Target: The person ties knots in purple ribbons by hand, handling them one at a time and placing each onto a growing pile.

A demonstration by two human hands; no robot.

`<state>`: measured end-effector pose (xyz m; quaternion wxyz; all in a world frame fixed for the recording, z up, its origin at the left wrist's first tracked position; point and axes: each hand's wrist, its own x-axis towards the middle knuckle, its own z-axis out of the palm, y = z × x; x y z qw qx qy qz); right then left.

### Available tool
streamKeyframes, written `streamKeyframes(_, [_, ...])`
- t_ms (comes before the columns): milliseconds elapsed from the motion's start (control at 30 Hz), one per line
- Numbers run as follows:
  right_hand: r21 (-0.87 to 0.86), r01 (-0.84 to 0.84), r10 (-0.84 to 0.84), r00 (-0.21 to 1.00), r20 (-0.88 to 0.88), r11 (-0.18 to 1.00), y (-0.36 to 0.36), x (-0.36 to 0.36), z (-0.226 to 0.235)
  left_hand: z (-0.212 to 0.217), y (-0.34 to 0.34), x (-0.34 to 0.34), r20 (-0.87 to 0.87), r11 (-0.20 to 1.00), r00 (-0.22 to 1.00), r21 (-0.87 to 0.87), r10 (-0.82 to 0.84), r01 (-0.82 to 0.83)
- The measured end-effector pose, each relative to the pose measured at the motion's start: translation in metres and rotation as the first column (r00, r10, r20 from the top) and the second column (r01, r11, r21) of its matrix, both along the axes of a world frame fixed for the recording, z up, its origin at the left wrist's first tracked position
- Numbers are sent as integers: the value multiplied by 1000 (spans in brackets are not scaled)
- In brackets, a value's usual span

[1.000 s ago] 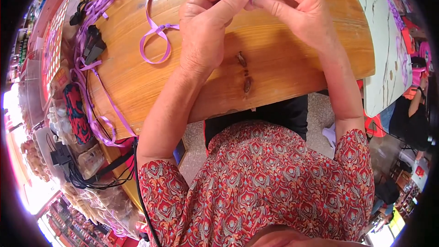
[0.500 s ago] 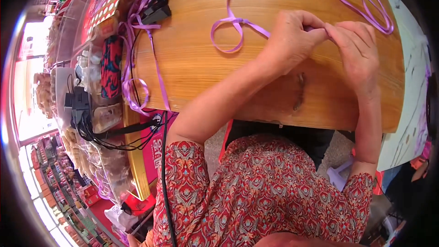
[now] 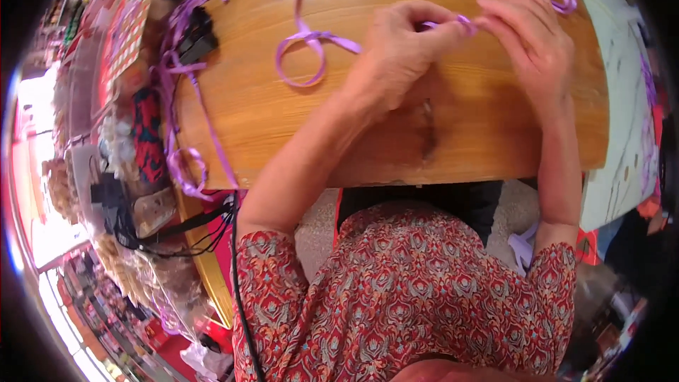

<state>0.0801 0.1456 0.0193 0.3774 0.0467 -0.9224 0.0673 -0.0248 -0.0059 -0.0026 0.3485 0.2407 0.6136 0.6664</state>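
Above the wooden table, my left hand (image 3: 414,46) pinches a purple ribbon (image 3: 465,23) between thumb and fingers. A small loop of it sticks out past the fingertips. Close on its right is my right hand (image 3: 534,49), fingers stretched out and a gap showing between the upper finger and the lower fingertip. That lower fingertip is at the ribbon's edge; whether it touches is unclear. To the left of my left wrist, a looped length of purple ribbon (image 3: 300,83) with a knot lies on the wood, its tail running under my left hand.
The wooden table (image 3: 283,141) curves in front of me. More purple ribbon (image 3: 201,0) is heaped at the far left beside a black object (image 3: 198,35). Another ribbon loop (image 3: 566,0) lies far right. A marble-patterned white surface (image 3: 593,49) adjoins. Black cables (image 3: 191,240) hang at left.
My right fingers have parted and drawn slightly away from my left fingertips, baring a small ribbon loop. The view has shifted, so the table and things on it appear farther left.
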Motion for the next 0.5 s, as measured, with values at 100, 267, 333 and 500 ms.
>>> streamKeyframes(100, [-278, -106, 107, 994, -15, 955, -5, 1, 5, 4, -1, -1, 20, 998, 998, 32, 55, -56])
streamKeyframes(267, [-496, -181, 222, 975, 25, 849, -6, 5, 3, 10, 0, 5, 24, 994, 999, 93, 48, -50])
streamKeyframes(333, [-496, -175, 214, 977, 22, 850, -6, 4, 0, 9, 1, 8, 12, 995, 999, 93, 44, -45])
streamKeyframes(500, [-516, -182, 214, 977, 1, 837, -10, 4, -1, 7, 2, 11, 10, 991, 998, 122, 56, -57])
